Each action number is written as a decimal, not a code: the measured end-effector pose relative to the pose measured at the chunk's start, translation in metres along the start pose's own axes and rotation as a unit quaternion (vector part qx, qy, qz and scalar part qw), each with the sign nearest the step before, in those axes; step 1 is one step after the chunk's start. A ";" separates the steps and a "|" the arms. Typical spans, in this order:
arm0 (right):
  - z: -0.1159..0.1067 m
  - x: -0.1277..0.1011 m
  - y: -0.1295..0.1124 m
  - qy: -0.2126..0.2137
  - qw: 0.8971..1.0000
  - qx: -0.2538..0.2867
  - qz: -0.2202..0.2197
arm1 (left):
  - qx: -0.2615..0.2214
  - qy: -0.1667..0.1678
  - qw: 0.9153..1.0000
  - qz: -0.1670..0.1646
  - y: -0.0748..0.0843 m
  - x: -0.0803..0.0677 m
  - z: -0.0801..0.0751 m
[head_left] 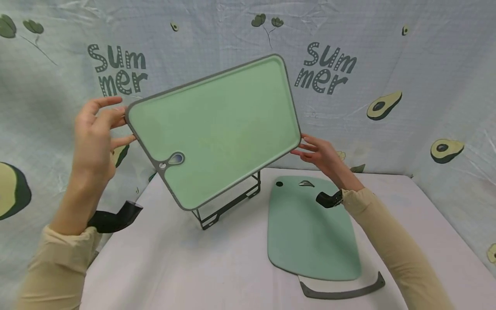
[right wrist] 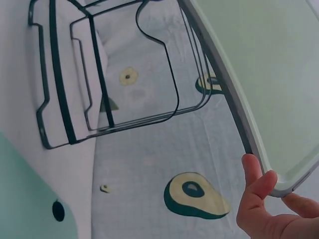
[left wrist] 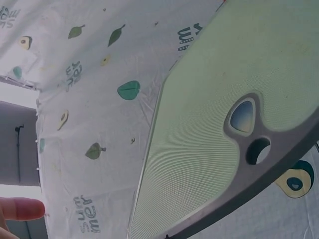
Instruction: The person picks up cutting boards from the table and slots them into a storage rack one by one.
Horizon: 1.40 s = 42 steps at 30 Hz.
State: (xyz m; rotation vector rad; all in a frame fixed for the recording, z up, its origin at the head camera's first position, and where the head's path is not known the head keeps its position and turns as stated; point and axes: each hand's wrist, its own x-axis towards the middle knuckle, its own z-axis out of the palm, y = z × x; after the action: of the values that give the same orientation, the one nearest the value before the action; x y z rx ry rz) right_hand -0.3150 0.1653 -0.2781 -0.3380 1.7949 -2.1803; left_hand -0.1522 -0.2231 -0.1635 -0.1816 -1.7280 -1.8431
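A light green cutting board point(head_left: 217, 129) with a grey rim is held up, tilted, between both hands. Near its left edge are a round hole and a small drop-shaped inset point(left wrist: 242, 117). My left hand point(head_left: 93, 140) grips the board's upper left corner, fingers spread along the edge. At the lower right corner, my right hand point(head_left: 320, 151) pinches the rim between thumb and fingers, seen closer in the right wrist view. Behind and below the board stands a black wire rack point(head_left: 232, 204), partly hidden by it.
A darker green cutting board point(head_left: 310, 232) lies flat at the right of the white table point(head_left: 174, 267). From under its near end sticks out a white board with a grey curved edge point(head_left: 341, 295). A printed cloth point(head_left: 232, 26) hangs behind and at the sides.
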 end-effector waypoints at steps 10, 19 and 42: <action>0.029 0.026 -0.005 0.007 1.000 -0.007 -0.019 | 0.028 0.028 0.999 0.022 0.016 0.019 -0.007; 0.049 0.045 -0.010 -0.020 0.998 0.059 -0.031 | 0.082 0.064 0.993 0.053 0.024 0.029 -0.006; 0.071 0.077 -0.031 -0.061 0.988 0.118 -0.077 | 0.156 0.206 0.944 0.207 0.001 0.043 -0.013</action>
State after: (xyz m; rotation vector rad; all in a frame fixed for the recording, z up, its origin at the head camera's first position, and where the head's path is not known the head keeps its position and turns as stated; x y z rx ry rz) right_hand -0.3630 0.0776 -0.2347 -0.5577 1.4712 -2.3894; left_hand -0.1827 -0.2493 -0.1442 -0.0221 -1.5180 -1.1865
